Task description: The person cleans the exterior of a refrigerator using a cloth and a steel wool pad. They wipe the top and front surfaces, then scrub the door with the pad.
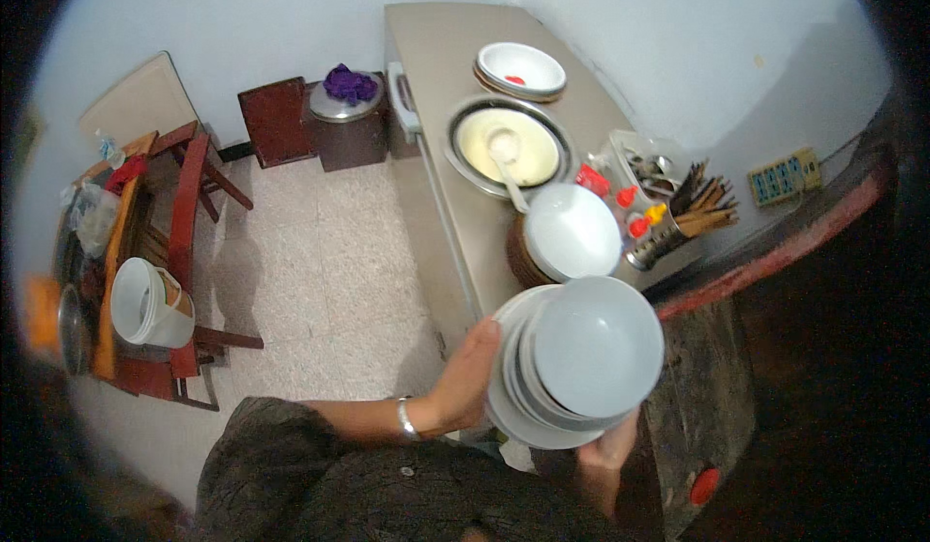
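A stack of white bowls and plates [599,346] is held in front of my body. My left hand [468,375] grips its left edge, and my right hand [610,444] holds it from below on the right, its fingers partly hidden. Just beyond the stack, another pile of white bowls [574,233] stands on the counter [429,41]. Past that lies a metal-rimmed basin [458,164] with pale yellow contents and a ladle [512,179] in it. Farther back are nested oval dishes [534,62] with a small red thing inside.
Chopsticks [708,204] fill a metal holder [657,248] beside red- and yellow-capped bottles [639,224]. Behind them sits a plastic tray of utensils [625,153]. On the left are a white bucket [149,306], wooden chairs [189,208] and a lidded pot [341,110] with purple cloth.
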Tool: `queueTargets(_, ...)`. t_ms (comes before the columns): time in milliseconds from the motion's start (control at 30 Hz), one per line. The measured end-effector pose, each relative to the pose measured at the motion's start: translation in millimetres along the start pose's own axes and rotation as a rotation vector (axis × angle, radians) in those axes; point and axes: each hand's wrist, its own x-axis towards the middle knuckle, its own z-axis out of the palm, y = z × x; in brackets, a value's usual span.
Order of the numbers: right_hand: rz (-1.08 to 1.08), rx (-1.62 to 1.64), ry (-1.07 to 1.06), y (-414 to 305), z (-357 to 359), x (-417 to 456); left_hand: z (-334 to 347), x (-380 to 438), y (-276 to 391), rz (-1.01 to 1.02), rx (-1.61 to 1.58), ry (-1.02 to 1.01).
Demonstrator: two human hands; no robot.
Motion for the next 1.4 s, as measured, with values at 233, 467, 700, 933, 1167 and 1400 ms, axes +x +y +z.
queueTargets(233,0.270,0.294,-0.251,31,165,12,-101,-32,103,0.140,-0.035,0.259)
queueTargets(467,0.384,0.317,-0.312,57,292,65,-190,17,185,0.247,-0.026,0.367)
queueTargets(700,0.309,0.434,-0.332,95,402,167,-259,128,275,0.271,0.028,0.299)
queueTargets(933,0.137,0.464,-0.253,92,481,266,-303,270,349,0.127,0.029,0.147)
queueTargets(1167,0.044,0.566,-0.053,108,547,368,-330,405,405,0.017,0.020,-0.004)
queueTargets(1400,-0.081,0.564,0.270,142,578,475,-341,537,432,-0.199,0.052,-0.235)
